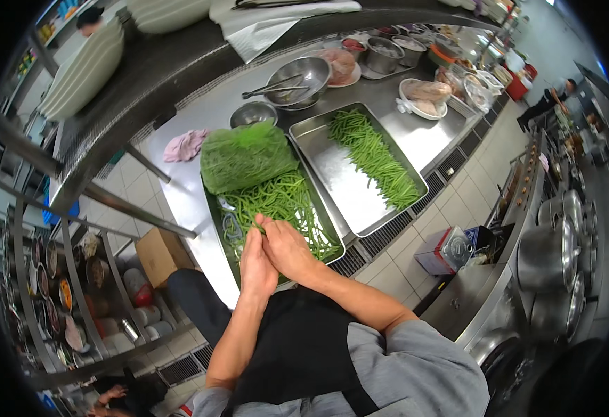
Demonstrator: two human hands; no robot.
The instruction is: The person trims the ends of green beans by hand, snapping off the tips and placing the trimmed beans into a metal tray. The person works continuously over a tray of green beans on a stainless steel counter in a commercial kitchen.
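My left hand (256,268) and my right hand (288,249) are pressed together over the front of a metal tray (220,250). A bit of green bean (259,227) shows at their fingertips; the palms hide the rest. Loose green beans (278,195) are heaped in this tray. A green mesh bag (247,159), bulging with more green, lies across its far end. By the left wall is a tool with blue-grey looped handles (230,227), probably scissors. To the right, a second metal tray (338,174) holds a long row of aligned green beans (375,159).
Behind the trays are a small metal bowl (254,112), a larger bowl (309,78) with tongs (273,87), and a pink cloth (185,146). Bagged meat (427,94) sits in a white dish. A steel shelf (143,78) overhangs the far side. Another person (549,101) stands far right.
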